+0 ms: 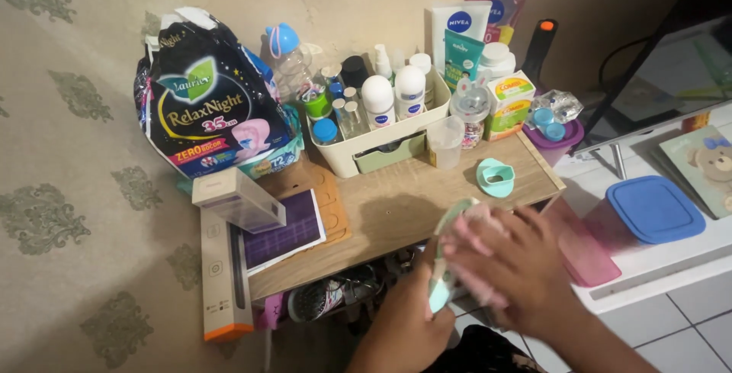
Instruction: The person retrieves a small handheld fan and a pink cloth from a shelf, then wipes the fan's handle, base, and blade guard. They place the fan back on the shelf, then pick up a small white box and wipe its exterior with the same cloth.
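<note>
Your left hand [408, 327] grips the lower edge of a mint-green case [444, 258], fingers closed around it, in front of the wooden table [396, 205]. Your right hand [511, 266] lies spread over the case's pink face; whether it grasps the case cannot be told through motion blur. A mint lid [496, 177] rests on the table behind the hands, near a clear cup [444, 143]. A cream organizer [381, 140] holds bottles at the rear. A dark bag [210, 106] stands left; a blue-lidded box [656, 209] sits right.
</note>
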